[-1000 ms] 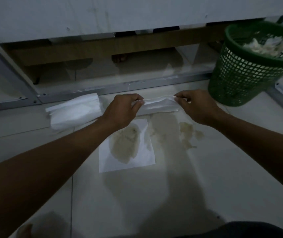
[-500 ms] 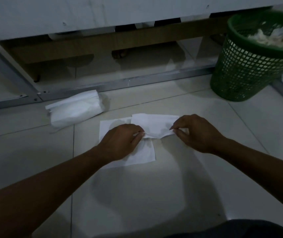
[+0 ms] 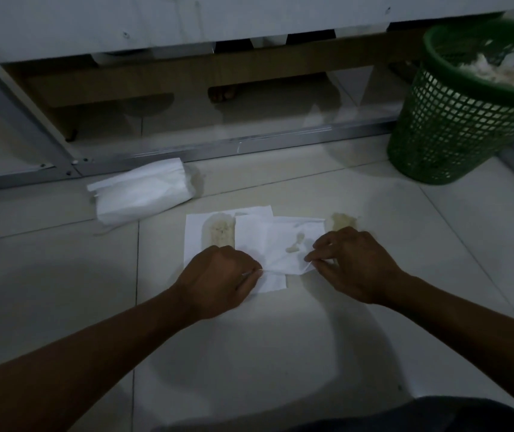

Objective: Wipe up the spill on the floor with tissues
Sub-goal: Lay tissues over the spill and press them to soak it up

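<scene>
Two white tissues lie overlapped on the pale tiled floor. The lower tissue (image 3: 196, 241) shows a yellowish wet patch near its left side. The upper tissue (image 3: 283, 244) lies over it to the right, with small wet spots soaking through. My left hand (image 3: 218, 279) pinches the upper tissue's near left corner and my right hand (image 3: 355, 263) pinches its near right corner. A bare bit of the yellowish spill (image 3: 343, 221) shows on the floor just beyond the right hand.
A pack of white tissues (image 3: 143, 190) lies on the floor to the far left. A green mesh bin (image 3: 455, 120) with crumpled tissues stands at the far right. A metal frame rail (image 3: 249, 145) runs along the floor behind.
Both hands have brought the second tissue down from the far side and spread it flat over the spill. Liquid is soaking through it now.
</scene>
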